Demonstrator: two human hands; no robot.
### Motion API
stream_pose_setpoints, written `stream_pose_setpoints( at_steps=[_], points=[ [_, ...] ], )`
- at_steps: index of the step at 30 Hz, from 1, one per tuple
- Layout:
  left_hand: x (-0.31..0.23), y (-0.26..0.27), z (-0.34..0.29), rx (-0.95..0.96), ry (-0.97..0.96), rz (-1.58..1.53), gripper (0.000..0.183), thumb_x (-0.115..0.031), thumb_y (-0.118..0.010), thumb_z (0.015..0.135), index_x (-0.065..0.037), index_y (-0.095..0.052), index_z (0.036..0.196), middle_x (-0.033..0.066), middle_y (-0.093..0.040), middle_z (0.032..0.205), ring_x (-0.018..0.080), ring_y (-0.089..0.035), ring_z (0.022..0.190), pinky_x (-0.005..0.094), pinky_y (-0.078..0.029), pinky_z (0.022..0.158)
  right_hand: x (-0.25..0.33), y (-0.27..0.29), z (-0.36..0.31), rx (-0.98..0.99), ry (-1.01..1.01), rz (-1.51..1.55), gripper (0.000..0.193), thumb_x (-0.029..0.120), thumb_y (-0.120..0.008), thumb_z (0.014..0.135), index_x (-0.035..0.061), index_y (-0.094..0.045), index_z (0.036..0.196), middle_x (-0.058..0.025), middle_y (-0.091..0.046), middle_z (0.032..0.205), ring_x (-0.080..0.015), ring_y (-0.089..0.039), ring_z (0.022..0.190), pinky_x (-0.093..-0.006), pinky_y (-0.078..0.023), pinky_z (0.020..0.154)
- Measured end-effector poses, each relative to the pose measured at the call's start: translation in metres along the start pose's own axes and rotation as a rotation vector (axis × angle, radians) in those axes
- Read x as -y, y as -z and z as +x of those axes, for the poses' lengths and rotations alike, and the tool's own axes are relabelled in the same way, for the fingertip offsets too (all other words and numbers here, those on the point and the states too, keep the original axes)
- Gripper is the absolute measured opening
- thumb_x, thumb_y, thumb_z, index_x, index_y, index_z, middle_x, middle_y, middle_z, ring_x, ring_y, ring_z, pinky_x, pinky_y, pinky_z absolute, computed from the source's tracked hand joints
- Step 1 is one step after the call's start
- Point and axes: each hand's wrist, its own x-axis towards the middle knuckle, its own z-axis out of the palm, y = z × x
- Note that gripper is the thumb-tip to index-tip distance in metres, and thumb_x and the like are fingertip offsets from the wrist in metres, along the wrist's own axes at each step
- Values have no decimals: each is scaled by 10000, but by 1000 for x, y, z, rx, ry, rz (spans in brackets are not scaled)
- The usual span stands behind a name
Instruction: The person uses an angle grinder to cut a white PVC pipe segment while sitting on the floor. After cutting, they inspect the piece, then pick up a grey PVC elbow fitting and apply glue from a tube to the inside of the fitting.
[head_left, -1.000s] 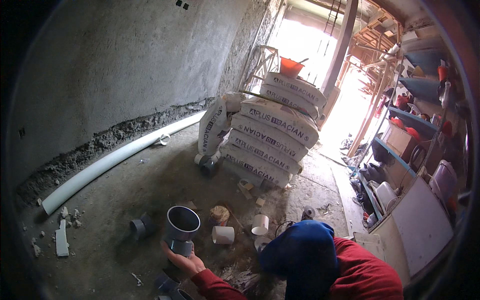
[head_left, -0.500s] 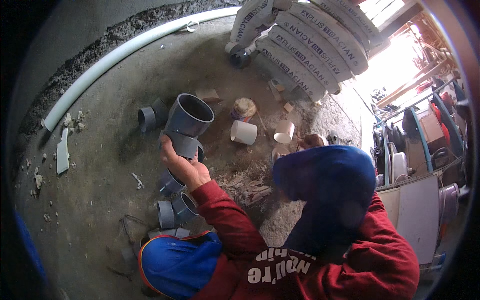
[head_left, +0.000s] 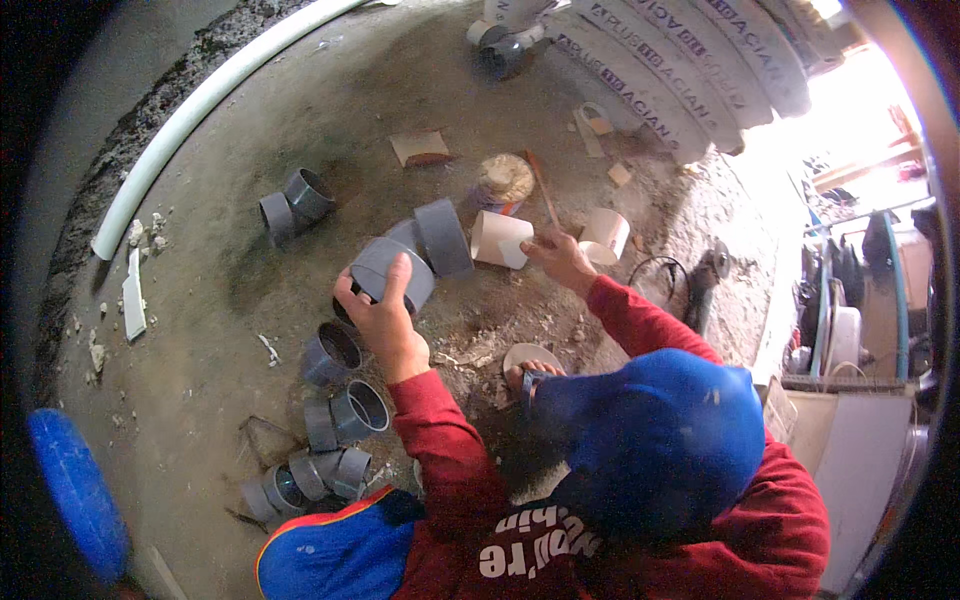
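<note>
My left hand (head_left: 385, 315) grips a large grey plastic pipe fitting (head_left: 405, 262) from above and holds it tilted just over the concrete floor. Its second socket (head_left: 443, 235) points away from me. My right hand (head_left: 555, 258) reaches forward and pinches the near edge of a short cream pipe piece (head_left: 497, 238) lying on the floor. A second cream pipe piece (head_left: 607, 233) lies just to the right of it. A round can with a crusted lid (head_left: 503, 180) stands behind them.
More grey fittings lie at the left (head_left: 295, 205) and near my left arm (head_left: 335, 352), (head_left: 350, 410). A long white pipe (head_left: 200, 110) runs along the wall. Stacked sacks (head_left: 690, 70) fill the back right. A power tool with cable (head_left: 705, 275) lies at the right.
The view has tipped down toward the floor. My left hand has turned the grey fitting from upright to tilted. My right hand has come out to the cream pipe piece.
</note>
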Motion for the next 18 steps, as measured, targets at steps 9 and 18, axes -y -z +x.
stream_pose_setpoints(
  at_steps=[9,18],
  points=[
    [17,-20,-10,217,-93,158,578,-224,-731,875,-75,-462,1365,85,-559,1211,192,-547,1110,319,-422,980,-4,10,-3,132,1,737,337,280,-623,995,10,-647,1194,-1,-665,1049,-90,-564,932,-262,-453,811],
    [91,-30,-16,37,256,173,752,-451,-632,947,-153,-250,1522,103,-443,1449,259,-492,1278,483,-430,1009,-1,64,-28,-178,192,395,246,174,-599,994,-20,-580,1144,-115,-655,967,-130,-554,826,-321,-464,731]
  ],
)
